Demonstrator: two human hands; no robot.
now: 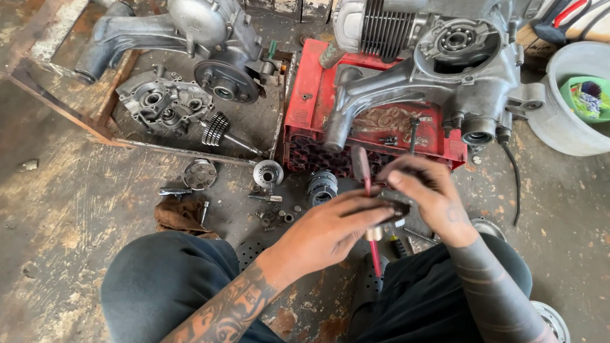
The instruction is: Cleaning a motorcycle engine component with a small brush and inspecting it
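1. Red-handled tool (374, 254): a slim tool with a red shaft, held nearly upright between the knees, its long axis running from the blurred tip (361, 163) near the crate down to the handle end over the floor (the blur suggests motion, but its direction cannot be told).
2. Small dark part (397, 208): a round metal piece sits on the shaft at mid-length, pinched between both hands; its exact kind cannot be told.
3. Left hand (325, 234): reaches in from the lower left, fingers curled closed around the shaft and the part's near side; it lies below and left of the part.
4. Right hand (426, 197): comes in from the lower right, fingers bent over the top of the part, thumb toward the left hand; of the two, it covers more of the part.
5. Red crate (302, 117): just beyond the hands, bearing a grey engine casing (451, 62) with cooling fins.
6. Loose parts (floor, left of the hands): a small gear-like hub (268, 173), a round disc (199, 174) and a brown rag (181, 214).
7. Metal tray (62, 100): well apart, upper left, holding a second casing (161, 102).
8. Grey basin (570, 112): far right.
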